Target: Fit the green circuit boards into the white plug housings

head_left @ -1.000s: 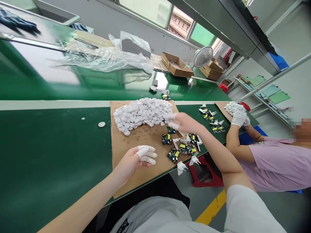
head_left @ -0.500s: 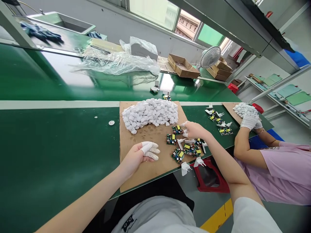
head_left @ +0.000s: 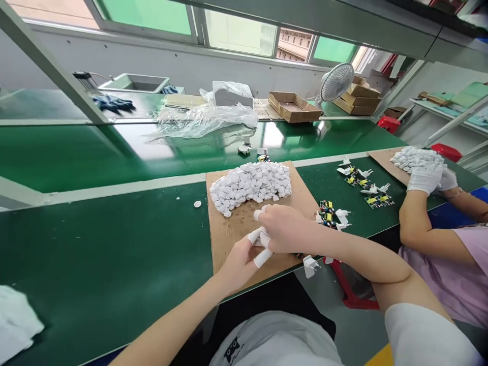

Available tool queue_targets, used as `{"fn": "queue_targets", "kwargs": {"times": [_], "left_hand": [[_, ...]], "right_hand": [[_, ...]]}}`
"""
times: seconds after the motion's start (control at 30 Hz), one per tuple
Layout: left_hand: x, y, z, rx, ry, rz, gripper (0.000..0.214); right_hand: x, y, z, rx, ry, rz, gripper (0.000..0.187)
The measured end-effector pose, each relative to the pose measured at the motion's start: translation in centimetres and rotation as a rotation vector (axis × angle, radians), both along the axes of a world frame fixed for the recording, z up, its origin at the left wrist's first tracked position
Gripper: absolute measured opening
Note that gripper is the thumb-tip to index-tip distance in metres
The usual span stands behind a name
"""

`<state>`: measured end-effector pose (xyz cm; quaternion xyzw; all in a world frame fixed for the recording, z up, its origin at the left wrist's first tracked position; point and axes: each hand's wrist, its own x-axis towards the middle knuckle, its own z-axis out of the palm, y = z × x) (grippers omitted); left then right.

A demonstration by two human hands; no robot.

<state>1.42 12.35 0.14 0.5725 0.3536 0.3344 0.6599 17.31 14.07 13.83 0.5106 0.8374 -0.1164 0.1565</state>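
Note:
My left hand and my right hand meet over the near part of a brown cardboard sheet. Both wear white finger cots. My right hand lies over the left fingers, its fingers curled; what they pinch between them is hidden. A heap of small white pads lies on the far half of the cardboard. Small green circuit boards with white plug parts lie just right of my right hand. One white plug piece sits at the table's near edge.
A co-worker's gloved hands work at another pile of white pads on the right, with more boards beside. Crumpled clear plastic, open cartons and a fan stand at the back. A red stool stands below the table edge.
My right hand came back from the circuit boards to my left hand, and the two now touch over the cardboard. The camera swung left and upward.

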Motion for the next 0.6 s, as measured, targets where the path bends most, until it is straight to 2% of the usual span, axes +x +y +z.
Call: {"fn": "queue_targets", "kwargs": {"times": [0.07, 0.2, 0.23, 0.3, 0.37, 0.4, 0.5, 0.6], "left_hand": [[0.1, 0.3, -0.1, -0.074, -0.049, 0.045, 0.028], [0.2, 0.7, -0.5, -0.186, -0.12, 0.094, 0.044], [0.2, 0.7, -0.5, -0.222, -0.152, 0.105, 0.05], [0.2, 0.9, -0.3, -0.286, -0.215, 0.139, 0.057], [0.2, 1.0, -0.1, -0.329, -0.268, 0.18, 0.055], [0.2, 1.2, 0.0, -0.345, -0.289, 0.198, 0.053], [0.1, 1.6, 0.1, -0.377, -0.331, 0.235, 0.047], [0.0, 1.9, 0.2, -0.395, -0.351, 0.259, 0.045]], "right_hand": [[-0.7, 0.2, -0.1, 0.011, 0.053, 0.038, 0.028], [0.7, 2.3, -0.8, 0.001, 0.245, 0.013, 0.031], [1.4, 3.3, -1.2, 0.033, 0.302, -0.017, 0.029], [3.0, 5.6, -2.1, 0.206, 0.366, -0.105, 0.032], [4.3, 8.0, -3.2, 0.386, 0.323, -0.199, 0.042], [4.8, 9.0, -3.8, 0.424, 0.3, -0.226, 0.045], [5.7, 11.0, -5.4, 0.442, 0.259, -0.25, 0.043], [6.0, 11.4, -6.4, 0.45, 0.241, -0.251, 0.038]]}}
